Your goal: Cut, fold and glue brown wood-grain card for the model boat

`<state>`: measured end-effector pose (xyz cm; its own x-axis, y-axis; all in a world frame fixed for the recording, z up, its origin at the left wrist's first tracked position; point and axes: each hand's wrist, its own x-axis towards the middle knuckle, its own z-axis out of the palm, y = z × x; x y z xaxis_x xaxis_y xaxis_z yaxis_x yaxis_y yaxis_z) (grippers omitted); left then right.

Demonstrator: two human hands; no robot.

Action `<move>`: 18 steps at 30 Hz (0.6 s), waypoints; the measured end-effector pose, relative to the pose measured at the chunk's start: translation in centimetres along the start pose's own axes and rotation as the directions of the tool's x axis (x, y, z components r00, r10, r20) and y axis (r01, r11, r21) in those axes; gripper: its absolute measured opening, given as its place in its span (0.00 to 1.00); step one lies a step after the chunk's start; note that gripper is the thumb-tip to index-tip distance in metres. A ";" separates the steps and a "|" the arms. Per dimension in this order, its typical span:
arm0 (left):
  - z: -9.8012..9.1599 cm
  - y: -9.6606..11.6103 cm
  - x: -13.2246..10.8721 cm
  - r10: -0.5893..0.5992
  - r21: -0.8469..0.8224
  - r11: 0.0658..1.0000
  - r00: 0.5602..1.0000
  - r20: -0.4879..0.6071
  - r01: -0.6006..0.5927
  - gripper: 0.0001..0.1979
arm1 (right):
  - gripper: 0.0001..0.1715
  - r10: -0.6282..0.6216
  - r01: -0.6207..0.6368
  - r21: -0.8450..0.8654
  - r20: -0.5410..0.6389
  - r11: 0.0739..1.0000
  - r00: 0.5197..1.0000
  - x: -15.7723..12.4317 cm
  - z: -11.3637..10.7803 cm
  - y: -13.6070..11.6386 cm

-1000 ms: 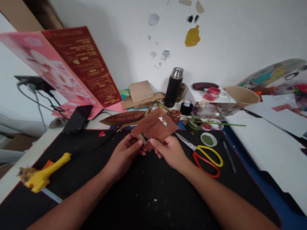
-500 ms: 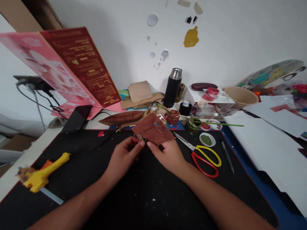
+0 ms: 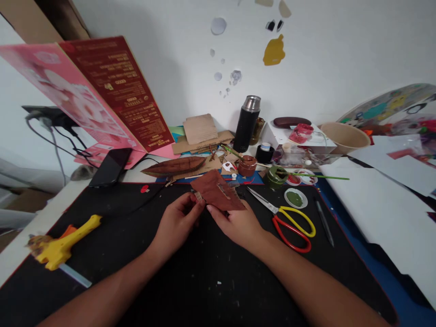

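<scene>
A flat reddish-brown painted piece of cardboard (image 3: 215, 190), with a torn slit near its right side, is held up over the black mat. My left hand (image 3: 180, 217) pinches its lower left corner, where a bare corrugated edge shows. My right hand (image 3: 238, 225) grips the lower edge, thumb in front and the other fingers mostly hidden behind it. Scissors (image 3: 281, 215) with one yellow and one red handle lie just right of my right hand. Behind the cardboard stand a jar of brown paint (image 3: 247, 166) and a jar of green paint (image 3: 274, 178).
A yellow glue gun (image 3: 64, 243) lies at the left, near a black phone (image 3: 111, 167) and a pink folded board (image 3: 119, 100). A brown leaf-shaped piece (image 3: 173, 166) and a black flask (image 3: 246, 125) are at the back. A pen (image 3: 324, 222) lies on the right.
The brown cardboard has turned clockwise and tilted in my hands, its right end now lower. Both hands keep nearly the same place and grip.
</scene>
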<state>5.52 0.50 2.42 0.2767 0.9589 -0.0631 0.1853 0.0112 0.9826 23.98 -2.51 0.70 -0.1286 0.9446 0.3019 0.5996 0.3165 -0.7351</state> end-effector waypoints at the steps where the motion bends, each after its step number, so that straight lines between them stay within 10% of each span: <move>1: 0.0 0.1 0.0 0.009 -0.004 1.000 1.000 -0.002 -0.009 0.24 | 0.15 -0.001 0.002 -0.002 0.007 1.000 1.000 0.0 0.0 0.0; 12: -0.3 -0.1 0.1 0.001 -0.117 0.993 1.000 0.030 0.003 0.22 | 0.09 0.157 -0.164 0.329 0.048 0.930 0.987 0.3 0.4 0.0; 18: -3.2 1.4 1.4 0.049 0.083 0.996 0.991 -0.126 -0.039 0.21 | 0.27 0.336 -0.349 0.567 0.132 0.746 0.933 0.8 -0.7 -0.3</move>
<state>3.18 2.78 4.27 0.1647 0.9863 0.0075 0.2525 -0.0495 0.9663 24.22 -1.91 1.62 -0.0228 0.9987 -0.0452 0.0439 -0.0441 -0.9981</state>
